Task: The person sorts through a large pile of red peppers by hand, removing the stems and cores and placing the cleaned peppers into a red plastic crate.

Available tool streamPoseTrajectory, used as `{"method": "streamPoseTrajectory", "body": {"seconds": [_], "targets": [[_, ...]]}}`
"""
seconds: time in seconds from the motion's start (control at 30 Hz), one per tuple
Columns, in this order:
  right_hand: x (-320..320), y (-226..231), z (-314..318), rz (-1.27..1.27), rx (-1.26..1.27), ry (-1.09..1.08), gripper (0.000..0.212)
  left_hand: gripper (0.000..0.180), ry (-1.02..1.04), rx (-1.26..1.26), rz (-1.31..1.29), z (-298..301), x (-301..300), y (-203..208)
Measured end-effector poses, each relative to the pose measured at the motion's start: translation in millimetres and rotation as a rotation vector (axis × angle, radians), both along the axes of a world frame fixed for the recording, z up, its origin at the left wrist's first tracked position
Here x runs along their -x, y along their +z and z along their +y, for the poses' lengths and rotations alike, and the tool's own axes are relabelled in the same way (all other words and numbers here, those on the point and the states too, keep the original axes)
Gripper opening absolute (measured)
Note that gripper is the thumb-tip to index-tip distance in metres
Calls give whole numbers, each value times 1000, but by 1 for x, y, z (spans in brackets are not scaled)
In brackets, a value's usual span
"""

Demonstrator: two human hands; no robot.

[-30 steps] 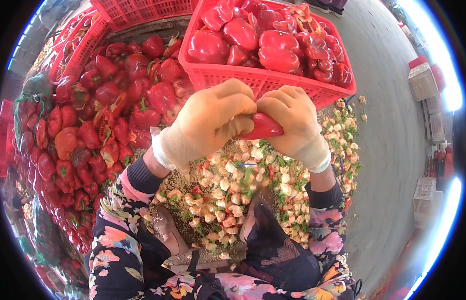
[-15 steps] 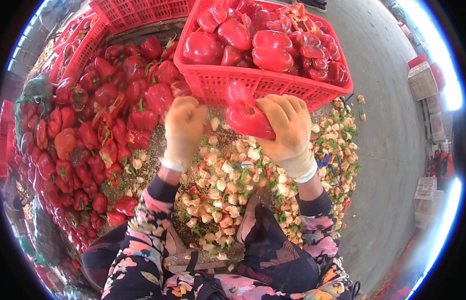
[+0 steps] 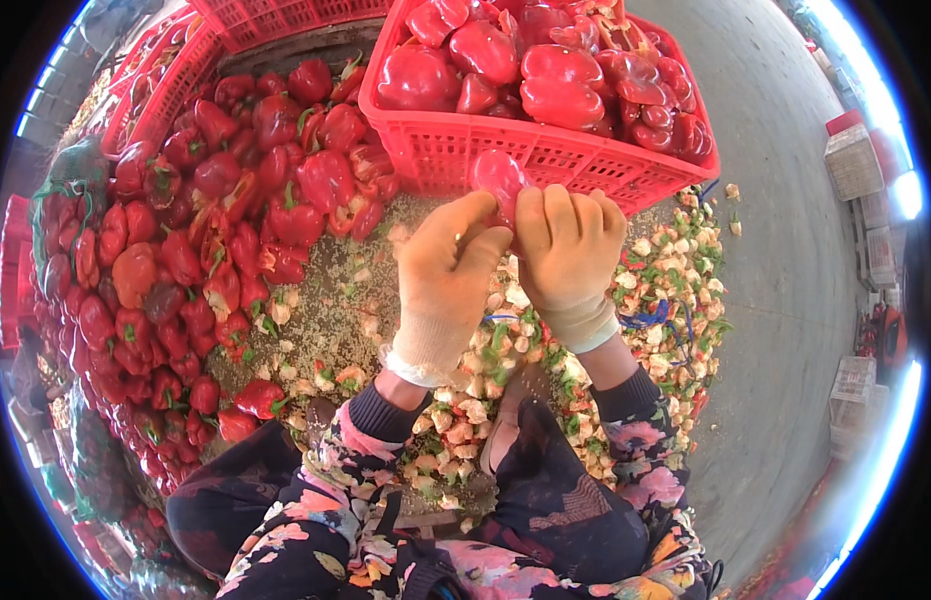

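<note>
A red bell pepper (image 3: 499, 178) is gripped by my gloved right hand (image 3: 570, 258), just in front of the red crate (image 3: 436, 150). Its upper end shows above my fingers; the lower part is hidden behind both hands. My left hand (image 3: 441, 275), in the same kind of tan glove, is closed with its fingertips against the pepper. Whatever it may hold is out of sight. Several glossy red peppers (image 3: 563, 88) fill the crate up to its rim. Below my hands, pale pepper cores (image 3: 456, 440) with green stems lie scattered on the ground.
A large heap of red peppers (image 3: 221, 175) spreads along the left, beside green netting (image 3: 71, 185). More red crates (image 3: 276, 25) stand behind the heap. To the right runs a grey concrete floor (image 3: 776, 260), with pale crates (image 3: 854, 160) along its far side.
My left hand has moved right, from beside the pepper to contact with it. The pepper has been turned more upright in my right hand. The whole view has shifted slightly.
</note>
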State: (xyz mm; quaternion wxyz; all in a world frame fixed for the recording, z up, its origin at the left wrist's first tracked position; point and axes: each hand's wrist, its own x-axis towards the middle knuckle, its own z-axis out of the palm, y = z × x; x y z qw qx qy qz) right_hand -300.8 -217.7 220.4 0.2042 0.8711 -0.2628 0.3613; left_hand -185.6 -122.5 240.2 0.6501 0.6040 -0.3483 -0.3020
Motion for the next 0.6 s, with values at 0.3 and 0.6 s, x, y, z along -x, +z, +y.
{"method": "streamPoseTrajectory", "body": {"seconds": [0.3, 0.6], "targets": [[14, -8, 0, -80, -102, -10, 44, 17, -209, 134, 695, -4, -8, -6], [-11, -2, -3, -436, -792, 221, 62, 27, -237, -471, -880, 47, -39, -114]]}}
